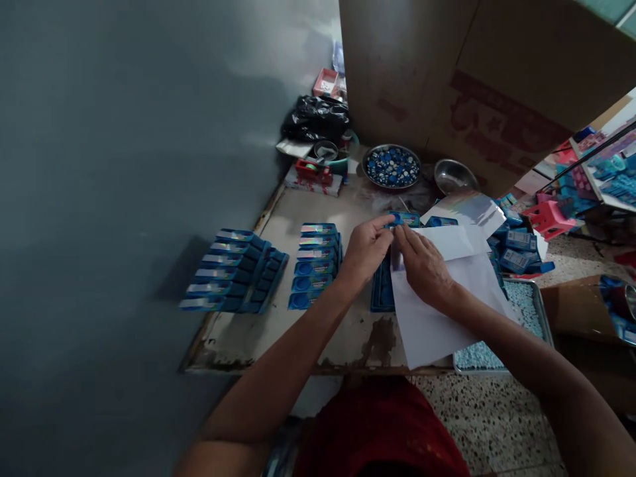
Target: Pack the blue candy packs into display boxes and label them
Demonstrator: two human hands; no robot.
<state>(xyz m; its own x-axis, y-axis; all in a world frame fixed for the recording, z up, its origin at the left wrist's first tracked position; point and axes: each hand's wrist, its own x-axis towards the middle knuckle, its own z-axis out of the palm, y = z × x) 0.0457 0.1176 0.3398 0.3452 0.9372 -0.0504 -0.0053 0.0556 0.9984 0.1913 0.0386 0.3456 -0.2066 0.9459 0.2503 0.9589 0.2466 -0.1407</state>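
Two groups of blue packs [314, 268] stand toward the left of the table [358, 338], one at its edge, the other farther in, both in overlapping rows. Next, from where I'm standing, comes the left hand [368, 245], fingers curled, thumb and forefinger close together by the corner of some white sheets [437, 331]; I can't tell whether they pinch anything. A dark blue tray [382, 285] peeks out from under the paper, and a single blue pack [407, 218] lies just beyond the fingertips.

The right hand [422, 262] rests along the sheets, fingers straight and together, tips nearly meeting the other's; whether it grips or merely presses is hidden from me. A steady right palm should stop the paper sliding and leave the left fingertips to the fine work at the corner. At far right, the sheets reach toward a metal tray [546, 318] of pale pellets, so they're best not dragged that way.
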